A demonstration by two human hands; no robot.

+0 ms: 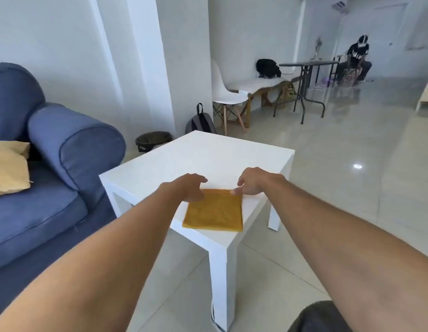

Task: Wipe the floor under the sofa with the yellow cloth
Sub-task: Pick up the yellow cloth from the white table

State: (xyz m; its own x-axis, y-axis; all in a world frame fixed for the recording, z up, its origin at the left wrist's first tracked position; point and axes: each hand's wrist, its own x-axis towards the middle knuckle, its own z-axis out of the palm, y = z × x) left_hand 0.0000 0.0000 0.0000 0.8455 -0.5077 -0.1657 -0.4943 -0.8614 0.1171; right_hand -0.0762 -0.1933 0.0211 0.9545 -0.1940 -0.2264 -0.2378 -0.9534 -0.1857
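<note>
Evidently pickup step: touched yellow cloth (215, 212) on table (208, 154) with relaxed left hand (188, 188), pinched far corner with right hand (252, 184); called next for carrying to sofa (40, 207).

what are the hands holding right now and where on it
The yellow cloth, flat on the white table: the right hand pinches its far right corner; the left hand covers the far left corner, grip unclear.

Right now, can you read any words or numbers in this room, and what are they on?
None can be read.
White marks on the far person's dark shirt: too blurred.
Small pale label on the black bin: too small.
The yellow cloth and white table: no writing shows.
</note>
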